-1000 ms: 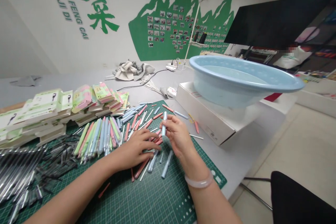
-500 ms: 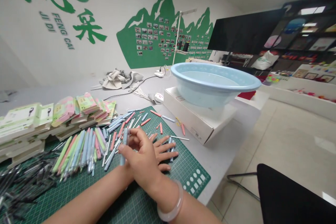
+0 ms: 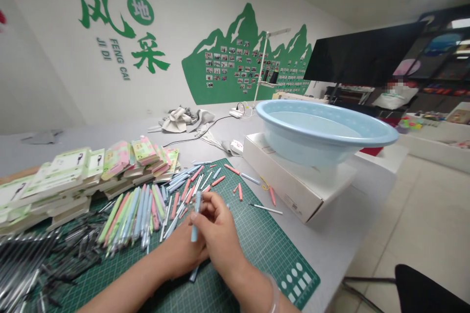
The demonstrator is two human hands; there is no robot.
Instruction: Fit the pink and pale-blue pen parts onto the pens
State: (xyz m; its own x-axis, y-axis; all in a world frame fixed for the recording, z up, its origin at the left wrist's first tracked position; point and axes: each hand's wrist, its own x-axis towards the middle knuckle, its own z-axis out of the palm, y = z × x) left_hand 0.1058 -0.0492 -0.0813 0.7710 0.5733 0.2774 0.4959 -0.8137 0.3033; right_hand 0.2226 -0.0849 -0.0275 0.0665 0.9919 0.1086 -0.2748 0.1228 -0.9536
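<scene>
My right hand [image 3: 223, 227] is closed on a light blue pen barrel [image 3: 195, 232], held upright between thumb and fingers. Behind it, low over the green cutting mat [image 3: 253, 234], is my left hand [image 3: 185, 254]; its fingers are hidden by the right hand. Another blue pen piece [image 3: 194, 274] sticks out below the left palm, and whether that hand grips it does not show. Loose red pen parts [image 3: 240, 191], white tubes [image 3: 168, 211] and blue barrels [image 3: 179, 178] lie beyond my hands. A refill [image 3: 266, 209] lies across the mat's right edge.
Left of my hands lies a row of coloured pens [image 3: 134, 215]. Black pen parts [image 3: 73, 249] heap farther left, with flattened cartons [image 3: 69, 168] behind. A blue basin [image 3: 326, 137] stands on a white box [image 3: 290, 181] at the right. A black chair [image 3: 429, 288] is lower right.
My left hand, spread over blue pieces on the mat, has drawn back left behind my right hand; those blue pieces no longer show there. The right hand still holds a blue barrel. The view has shifted.
</scene>
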